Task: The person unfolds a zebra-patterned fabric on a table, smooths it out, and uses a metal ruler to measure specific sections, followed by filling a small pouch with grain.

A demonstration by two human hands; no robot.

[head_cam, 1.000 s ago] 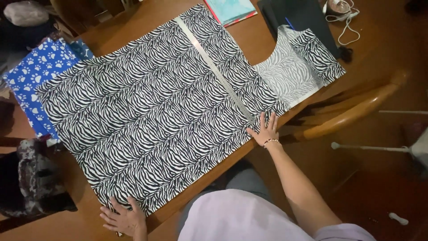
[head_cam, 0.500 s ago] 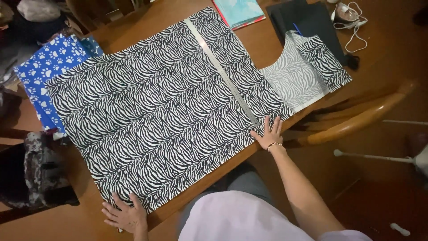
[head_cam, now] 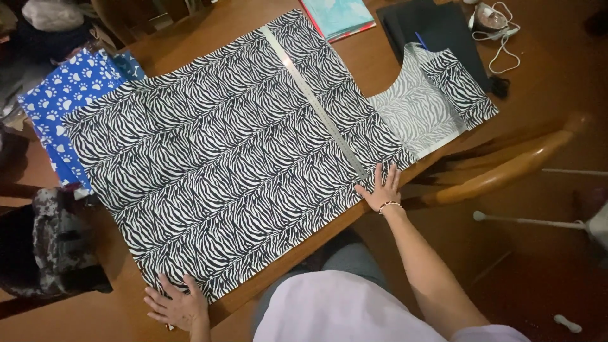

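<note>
A large zebra-striped fabric (head_cam: pixel 228 158) lies spread flat across a wooden table (head_cam: pixel 209 28). A long metal ruler (head_cam: pixel 313 101) rests across it, running from the far edge to the near right corner. My right hand (head_cam: pixel 380 189), with a bead bracelet on the wrist, lies flat with fingers spread on the fabric's near right corner, by the ruler's end. Flat on the fabric's near left corner is my left hand (head_cam: pixel 172 307), fingers apart. Neither hand holds anything.
A blue paw-print fabric (head_cam: pixel 60 104) lies under the zebra cloth at the left. A teal book (head_cam: pixel 335 14), a dark cloth (head_cam: pixel 437 25) and a corded device (head_cam: pixel 491 18) sit at the far side. A wooden chair (head_cam: pixel 506 171) stands at the right, a camouflage bag (head_cam: pixel 54 244) at the left.
The view has shifted slightly; both hands stay pressed on the fabric's near corners, and the fabric and ruler have not visibly moved.
</note>
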